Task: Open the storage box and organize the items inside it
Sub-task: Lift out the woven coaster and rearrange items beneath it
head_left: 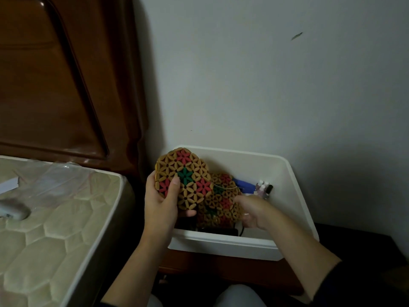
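Note:
A white storage box (294, 187) stands open on a dark wooden bedside stand, against the wall. My left hand (160, 202) grips a round woven mat with red and green flower patterns (186, 173), held upright above the box's left end. More mats of the same kind (221, 200) lie inside the box. My right hand (254, 209) reaches into the box and holds the edge of those mats. Behind it in the box sit a blue object (242, 185) and small nail-polish bottles (264, 189). Dark items lie at the box's bottom front.
A mattress (55, 229) with a quilted cover lies to the left, with clear plastic wrap (55, 180) and a small white object (13, 210) on it. A brown wooden headboard (55, 74) rises behind it. The wall is close behind the box.

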The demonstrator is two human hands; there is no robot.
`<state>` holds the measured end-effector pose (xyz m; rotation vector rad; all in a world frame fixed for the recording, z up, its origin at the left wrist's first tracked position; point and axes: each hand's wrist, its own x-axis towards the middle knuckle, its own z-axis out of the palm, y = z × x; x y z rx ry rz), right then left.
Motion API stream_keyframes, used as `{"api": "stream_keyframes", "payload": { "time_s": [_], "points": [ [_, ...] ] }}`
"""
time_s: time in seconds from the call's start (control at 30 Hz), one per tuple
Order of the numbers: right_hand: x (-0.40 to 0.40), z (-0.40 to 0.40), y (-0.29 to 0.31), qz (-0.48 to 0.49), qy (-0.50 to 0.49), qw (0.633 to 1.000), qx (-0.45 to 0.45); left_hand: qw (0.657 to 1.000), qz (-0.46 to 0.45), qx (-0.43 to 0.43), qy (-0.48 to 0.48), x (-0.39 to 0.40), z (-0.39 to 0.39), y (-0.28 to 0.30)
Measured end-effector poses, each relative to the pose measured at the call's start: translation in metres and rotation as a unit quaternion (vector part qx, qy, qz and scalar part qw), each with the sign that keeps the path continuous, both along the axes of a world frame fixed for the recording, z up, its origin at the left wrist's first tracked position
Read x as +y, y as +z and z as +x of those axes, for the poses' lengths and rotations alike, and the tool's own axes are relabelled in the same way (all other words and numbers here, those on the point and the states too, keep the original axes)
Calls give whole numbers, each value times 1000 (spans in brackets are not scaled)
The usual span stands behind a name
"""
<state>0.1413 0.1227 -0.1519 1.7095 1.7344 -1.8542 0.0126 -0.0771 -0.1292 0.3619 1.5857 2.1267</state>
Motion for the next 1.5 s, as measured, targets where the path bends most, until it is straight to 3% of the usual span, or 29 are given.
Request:
{"api": "stream_keyframes", "payload": {
  "time_s": [0.1,0.2,0.6,0.83,1.1,1.27,1.5],
  "points": [
    [10,-8,-11,19,20,999,-38,1000,-7,5,-11,2,-3,-4],
    [19,-13,-15,9,-29,999,-36,1000,-5,-4,-15,1,-4,-6],
    [30,-34,-39,-55,-131,987,75,1000,8,-21,-11,0,-5,-5],
    [32,-24,-18,-172,-207,947,173,1000,9,-18,-15,1,-5,-5],
    [32,24,23,-232,-130,949,171,997,14,-61,40,-2,-3,3],
    [33,51,63,-191,-136,952,195,995,-6,-59,75,-6,6,18],
    [4,71,104,-144,-100,924,339,997,-22,-78,-1,-23,36,37]
  ]
}}
